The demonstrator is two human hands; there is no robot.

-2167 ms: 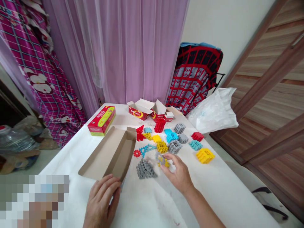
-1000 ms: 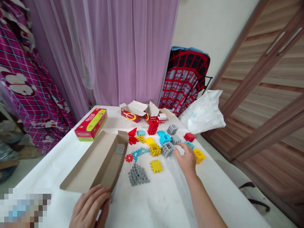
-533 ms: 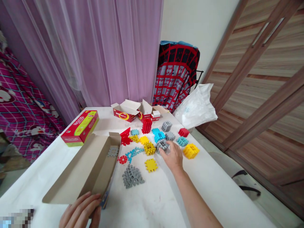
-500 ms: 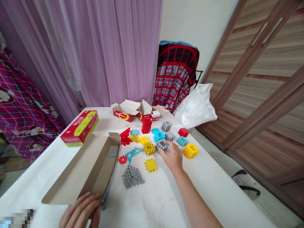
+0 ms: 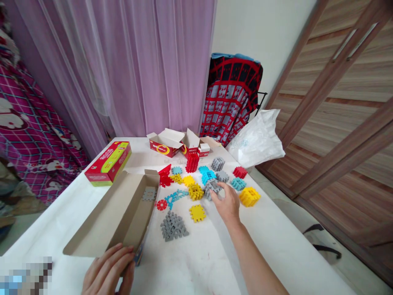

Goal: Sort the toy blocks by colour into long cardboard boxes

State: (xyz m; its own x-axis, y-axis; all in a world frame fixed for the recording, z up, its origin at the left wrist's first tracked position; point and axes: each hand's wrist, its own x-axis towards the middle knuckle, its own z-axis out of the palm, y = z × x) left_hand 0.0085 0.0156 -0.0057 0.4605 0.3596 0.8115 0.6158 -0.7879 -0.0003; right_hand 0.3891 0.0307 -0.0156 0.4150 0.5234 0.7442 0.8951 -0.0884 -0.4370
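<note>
My right hand [image 5: 229, 203] is closed on a stack of grey notched building pieces [image 5: 210, 189] among the colored stacks. My left hand [image 5: 109, 271] grips the near end of a long open cardboard box [image 5: 97, 219], fingers over its edge and the thumb partly hidden. Inside the box lies a grey piece [image 5: 149, 194]. Between the hands are a pile of grey triangular pieces [image 5: 172, 227], a yellow square piece [image 5: 197, 213], a blue arched piece [image 5: 175, 197] and a small red wheel [image 5: 161, 205]. A yellow stack [image 5: 195, 191] stands just left of the held grey one.
A closed red and green box [image 5: 108, 164] lies at the table's left edge. Open red boxes [image 5: 164, 148] stand at the back. To the right are a yellow stack [image 5: 249, 197], a teal stack [image 5: 238, 183] and a white plastic bag [image 5: 258, 137] at the table's edge.
The grey stack under my right hand looks slightly raised and tilted. My left hand stays at the box's end. The whole view has shifted slightly.
</note>
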